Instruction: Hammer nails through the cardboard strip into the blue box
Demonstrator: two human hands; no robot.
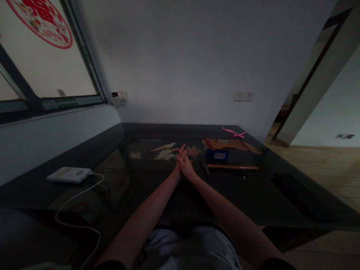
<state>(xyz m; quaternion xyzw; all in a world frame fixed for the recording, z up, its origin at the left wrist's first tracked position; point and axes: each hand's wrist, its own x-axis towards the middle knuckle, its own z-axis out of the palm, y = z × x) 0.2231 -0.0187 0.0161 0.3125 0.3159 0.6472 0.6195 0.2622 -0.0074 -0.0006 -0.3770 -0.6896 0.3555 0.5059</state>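
My left hand (178, 167) and my right hand (186, 167) rest together over the middle of the black table. Their palms meet or nearly so, and the fingers stretch forward and cross. No object shows between them, though the inner sides are hidden. Just right of my right hand lies a hammer, its metal head (205, 166) towards me and its wooden handle (233, 167) pointing right. Behind it stands a blue box (221, 155) with a white label. Thin upright pieces, perhaps nails, show at the box's top beside torn brown cardboard (247, 146).
A pink ribbon (235, 133) lies at the back right of the glossy table (152, 187). On the left, a white power bank (69, 175) trails a white cable (75, 195) over the front edge. A dark flat object (303, 197) lies at the right. A wall (180, 75) stands behind.
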